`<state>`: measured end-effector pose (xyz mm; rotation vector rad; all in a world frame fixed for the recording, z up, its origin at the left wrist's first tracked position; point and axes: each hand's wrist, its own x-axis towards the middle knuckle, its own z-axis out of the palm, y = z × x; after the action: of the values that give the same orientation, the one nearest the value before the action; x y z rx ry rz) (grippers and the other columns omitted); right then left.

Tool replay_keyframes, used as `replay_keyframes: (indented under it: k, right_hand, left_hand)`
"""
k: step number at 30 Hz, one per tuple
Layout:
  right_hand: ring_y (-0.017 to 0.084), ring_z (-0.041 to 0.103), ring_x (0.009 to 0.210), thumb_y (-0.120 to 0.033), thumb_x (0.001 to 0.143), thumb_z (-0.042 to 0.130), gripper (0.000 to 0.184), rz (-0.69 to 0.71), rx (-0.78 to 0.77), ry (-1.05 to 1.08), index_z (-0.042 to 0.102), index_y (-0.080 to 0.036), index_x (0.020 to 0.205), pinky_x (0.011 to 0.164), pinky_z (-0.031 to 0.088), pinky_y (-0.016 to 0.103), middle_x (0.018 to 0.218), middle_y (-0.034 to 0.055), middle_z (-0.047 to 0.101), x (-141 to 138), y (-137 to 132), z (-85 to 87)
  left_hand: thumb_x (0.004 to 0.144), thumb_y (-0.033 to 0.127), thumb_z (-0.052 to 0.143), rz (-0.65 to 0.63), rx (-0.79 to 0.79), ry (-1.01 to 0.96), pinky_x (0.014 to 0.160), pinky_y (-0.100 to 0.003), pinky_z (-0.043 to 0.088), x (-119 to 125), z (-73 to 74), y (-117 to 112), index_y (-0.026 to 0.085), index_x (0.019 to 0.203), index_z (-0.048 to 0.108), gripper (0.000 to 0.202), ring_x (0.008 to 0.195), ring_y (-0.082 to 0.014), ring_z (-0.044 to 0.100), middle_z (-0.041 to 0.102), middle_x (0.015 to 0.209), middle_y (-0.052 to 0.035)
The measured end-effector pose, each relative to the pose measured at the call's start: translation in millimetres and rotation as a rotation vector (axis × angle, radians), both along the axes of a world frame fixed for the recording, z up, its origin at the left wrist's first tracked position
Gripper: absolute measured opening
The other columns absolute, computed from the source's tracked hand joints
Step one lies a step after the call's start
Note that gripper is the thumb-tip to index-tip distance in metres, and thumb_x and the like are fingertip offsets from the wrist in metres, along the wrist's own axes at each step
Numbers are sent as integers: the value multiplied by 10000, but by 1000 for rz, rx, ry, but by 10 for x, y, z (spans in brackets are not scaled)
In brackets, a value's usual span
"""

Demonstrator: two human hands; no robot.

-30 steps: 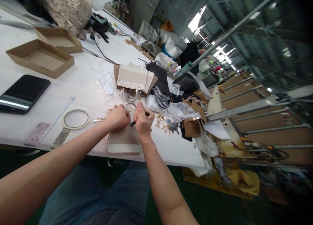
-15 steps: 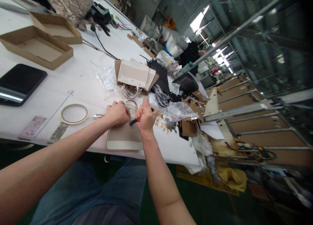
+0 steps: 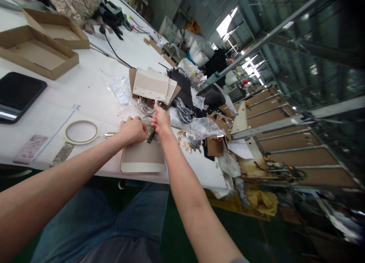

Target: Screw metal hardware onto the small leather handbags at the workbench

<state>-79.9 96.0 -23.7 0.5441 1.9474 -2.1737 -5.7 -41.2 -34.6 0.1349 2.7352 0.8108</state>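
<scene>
My right hand (image 3: 161,121) is closed around a dark bar-like hand tool (image 3: 151,136). One end of it sticks out below my fist towards me, and its exact kind is unclear. Beside it, my left hand (image 3: 134,130) is closed at the far part of a beige panel (image 3: 142,156); whatever its fingers hold is hidden. The panel lies flat near the table's front edge. A small silver metal piece (image 3: 110,134) lies just left of my left hand. Small gold-coloured fittings (image 3: 185,141) are scattered to the right of my right hand.
A roll of tape (image 3: 81,132) and a dark tablet-like device (image 3: 21,97) lie to the left on the white table (image 3: 94,80). Stacked beige panels (image 3: 151,84) stand beyond my hands. Plastic bags (image 3: 203,126) and a cardboard box (image 3: 215,145) crowd the right; shallow cartons (image 3: 40,51) sit far left.
My right hand has turned and shifted slightly away from me and left, tilting the dark tool more upright. My left hand stays closed by the panel. The whole view has shifted a little.
</scene>
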Motion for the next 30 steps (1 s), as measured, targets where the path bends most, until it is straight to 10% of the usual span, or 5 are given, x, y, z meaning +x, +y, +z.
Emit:
replay_keyframes:
  k: [10, 30]
  right_hand:
    - [111, 315, 448, -744, 1079, 784, 784, -52, 75, 783, 362, -264, 625, 436, 284, 304, 564, -61, 308, 1083, 176, 147]
    - [185, 493, 580, -863, 1065, 668, 776, -80, 353, 605, 427, -269, 629, 501, 430, 331, 623, 25, 453, 1224, -44, -54]
  left_hand:
    - [936, 290, 694, 20, 35, -7, 1197, -643, 511, 34, 4, -41, 333, 1069, 934, 277, 1438, -440, 587, 704, 1499, -125]
    - [878, 375, 789, 28, 77, -2, 1211, -619, 476, 7, -86, -42, 336, 995, 910, 173, 1398, -440, 562, 712, 1436, -101]
